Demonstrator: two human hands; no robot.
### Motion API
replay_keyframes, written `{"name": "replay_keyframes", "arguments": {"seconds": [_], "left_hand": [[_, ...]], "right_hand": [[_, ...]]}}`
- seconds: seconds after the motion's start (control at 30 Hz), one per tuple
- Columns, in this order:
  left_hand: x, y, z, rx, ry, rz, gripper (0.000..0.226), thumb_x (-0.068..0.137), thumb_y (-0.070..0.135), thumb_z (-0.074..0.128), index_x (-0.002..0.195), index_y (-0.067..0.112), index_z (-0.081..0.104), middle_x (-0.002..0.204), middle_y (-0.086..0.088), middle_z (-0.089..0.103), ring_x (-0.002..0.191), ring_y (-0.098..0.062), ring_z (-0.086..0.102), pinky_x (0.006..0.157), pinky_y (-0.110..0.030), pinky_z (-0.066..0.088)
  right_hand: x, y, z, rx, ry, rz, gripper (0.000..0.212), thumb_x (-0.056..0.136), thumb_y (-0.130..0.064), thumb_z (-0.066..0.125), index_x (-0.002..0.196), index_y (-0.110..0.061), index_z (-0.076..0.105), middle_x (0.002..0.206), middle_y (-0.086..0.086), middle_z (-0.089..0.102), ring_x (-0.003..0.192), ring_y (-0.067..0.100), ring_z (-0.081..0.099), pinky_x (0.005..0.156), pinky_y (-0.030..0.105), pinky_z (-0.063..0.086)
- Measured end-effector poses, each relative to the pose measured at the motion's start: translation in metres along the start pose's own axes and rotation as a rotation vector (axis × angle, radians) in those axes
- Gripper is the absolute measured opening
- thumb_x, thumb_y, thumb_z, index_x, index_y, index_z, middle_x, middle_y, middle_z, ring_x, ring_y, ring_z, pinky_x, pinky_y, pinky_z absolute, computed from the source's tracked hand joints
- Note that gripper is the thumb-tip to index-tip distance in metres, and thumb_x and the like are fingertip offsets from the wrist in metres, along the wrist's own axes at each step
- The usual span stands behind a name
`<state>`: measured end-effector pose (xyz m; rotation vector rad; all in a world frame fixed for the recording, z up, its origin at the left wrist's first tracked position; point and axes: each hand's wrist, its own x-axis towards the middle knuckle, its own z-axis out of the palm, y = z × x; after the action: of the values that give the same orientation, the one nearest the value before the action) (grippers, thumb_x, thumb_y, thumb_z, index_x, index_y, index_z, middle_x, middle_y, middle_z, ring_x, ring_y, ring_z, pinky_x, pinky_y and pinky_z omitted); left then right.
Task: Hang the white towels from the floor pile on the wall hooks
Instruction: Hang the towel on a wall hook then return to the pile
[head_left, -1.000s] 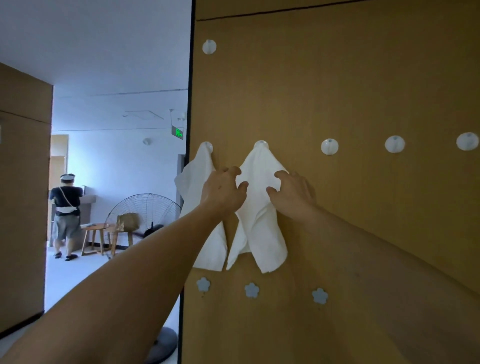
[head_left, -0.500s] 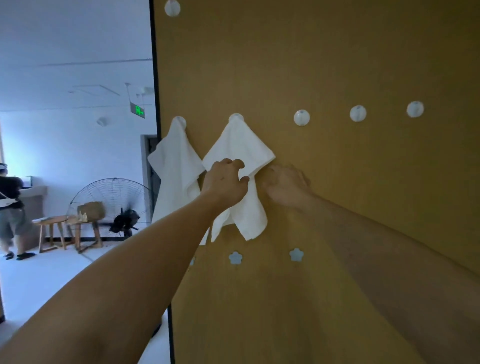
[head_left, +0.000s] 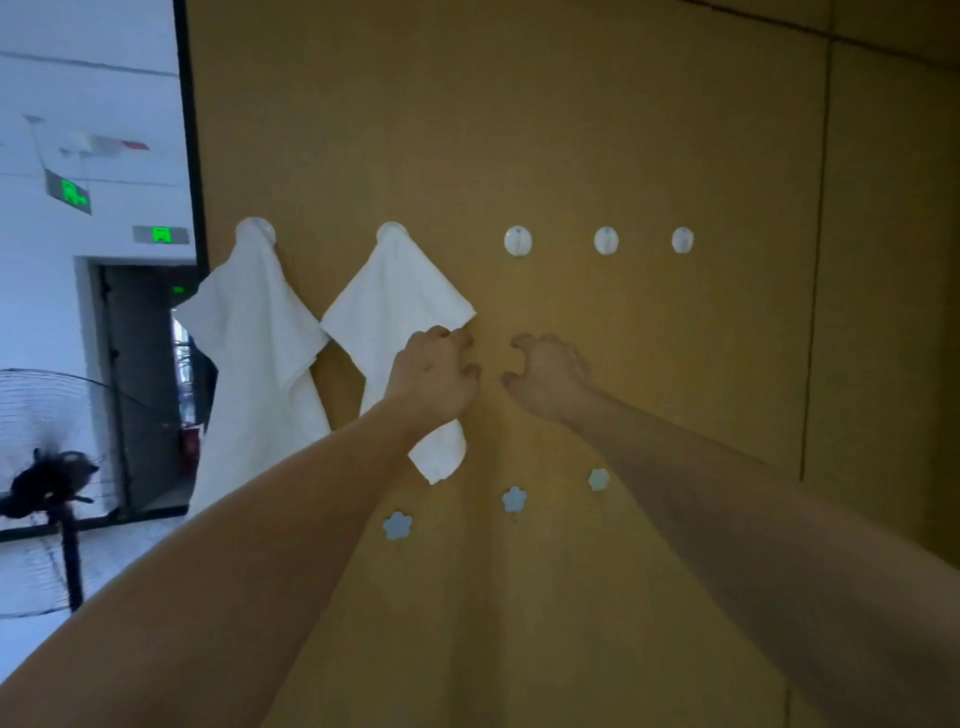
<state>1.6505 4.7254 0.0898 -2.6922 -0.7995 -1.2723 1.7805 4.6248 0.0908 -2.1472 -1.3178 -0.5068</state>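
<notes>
Brown wood wall holds two white cloth towels, one beside the other, each on its own hook. Three round white hooks wait bare. My left hand curls at a towel corner; whether it pinches, I cannot tell. My right hand is half open, holding nothing.

Soft white cloth towels, matt wood-look wall panel, glossy white plastic hooks

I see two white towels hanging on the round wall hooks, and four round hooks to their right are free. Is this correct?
Not quite. The head view shows three free round hooks to the right of the towels, not four. The rest holds: two white towels hang on round hooks.
</notes>
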Motion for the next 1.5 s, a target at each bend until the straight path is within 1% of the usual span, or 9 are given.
{"name": "replay_keyframes", "arguments": {"seconds": [0.1,0.2,0.33,0.4,0.67,0.87,1.07,1.3,1.5], "left_hand": [[-0.002,0.011,0.009,-0.083,-0.01,0.038,0.043,0.094,0.032,0.055,0.134,0.016,0.056,0.133,-0.007,0.057,0.117,-0.026,0.054,0.096,-0.04,0.049],[-0.006,0.028,0.018,-0.17,-0.023,0.09,0.041,0.095,0.031,0.056,0.133,0.017,0.056,0.132,-0.007,0.057,0.119,-0.024,0.052,0.099,-0.036,0.045],[-0.014,0.059,0.03,-0.238,-0.06,0.176,0.04,0.096,0.035,0.055,0.133,0.021,0.056,0.133,-0.004,0.056,0.115,-0.024,0.055,0.092,-0.038,0.049],[-0.02,0.08,0.034,-0.282,-0.077,0.201,0.039,0.096,0.036,0.056,0.133,0.022,0.056,0.132,-0.001,0.056,0.114,-0.023,0.055,0.089,-0.036,0.049],[-0.059,0.185,0.038,-0.412,-0.198,0.379,0.042,0.095,0.035,0.056,0.135,0.021,0.055,0.136,-0.004,0.055,0.119,-0.025,0.053,0.09,-0.033,0.046],[-0.095,0.285,0.022,-0.465,-0.26,0.464,0.041,0.096,0.033,0.055,0.136,0.023,0.055,0.137,-0.001,0.052,0.123,-0.025,0.048,0.097,-0.038,0.047],[-0.149,0.404,0.006,-0.576,-0.349,0.536,0.039,0.097,0.036,0.055,0.134,0.026,0.053,0.137,-0.001,0.05,0.127,-0.025,0.043,0.1,-0.04,0.043],[-0.25,0.559,-0.022,-0.648,-0.398,0.715,0.041,0.095,0.038,0.056,0.133,0.024,0.055,0.136,-0.002,0.053,0.126,-0.026,0.047,0.1,-0.04,0.045],[-0.357,0.686,-0.064,-0.734,-0.465,0.908,0.043,0.094,0.039,0.056,0.134,0.024,0.054,0.138,-0.002,0.051,0.129,-0.026,0.044,0.102,-0.038,0.042]], "right_hand": [[-0.012,0.006,-0.006,-0.079,0.021,0.061,0.058,0.094,-0.042,0.056,0.146,-0.021,0.042,0.137,0.012,0.05,0.127,0.032,0.047,0.102,0.041,0.043],[-0.028,0.017,-0.016,-0.127,0.049,0.125,0.058,0.094,-0.043,0.057,0.146,-0.021,0.043,0.137,0.013,0.05,0.127,0.033,0.047,0.102,0.043,0.044],[-0.059,0.036,-0.034,-0.226,0.076,0.211,0.057,0.094,-0.044,0.056,0.145,-0.022,0.044,0.136,0.012,0.052,0.124,0.033,0.05,0.093,0.039,0.046],[-0.078,0.047,-0.043,-0.277,0.089,0.261,0.057,0.093,-0.044,0.056,0.145,-0.022,0.045,0.132,0.012,0.055,0.12,0.033,0.053,0.088,0.039,0.048],[-0.168,0.101,-0.109,-0.33,0.103,0.508,0.061,0.092,-0.046,0.057,0.146,-0.021,0.043,0.134,0.013,0.055,0.121,0.033,0.053,0.093,0.043,0.051],[-0.246,0.143,-0.174,-0.382,0.156,0.643,0.064,0.09,-0.044,0.059,0.147,-0.022,0.041,0.141,0.011,0.051,0.128,0.033,0.049,0.101,0.045,0.047],[-0.346,0.188,-0.256,-0.454,0.192,0.758,0.057,0.09,-0.042,0.058,0.141,-0.021,0.047,0.131,0.011,0.058,0.121,0.032,0.053,0.098,0.045,0.048],[-0.512,0.237,-0.349,-0.534,0.189,0.945,0.062,0.089,-0.046,0.06,0.144,-0.021,0.044,0.136,0.013,0.054,0.127,0.034,0.049,0.103,0.044,0.045],[-0.666,0.25,-0.427,-0.606,0.218,1.158,0.063,0.089,-0.046,0.061,0.144,-0.021,0.044,0.138,0.012,0.054,0.126,0.033,0.05,0.103,0.044,0.045]]}}
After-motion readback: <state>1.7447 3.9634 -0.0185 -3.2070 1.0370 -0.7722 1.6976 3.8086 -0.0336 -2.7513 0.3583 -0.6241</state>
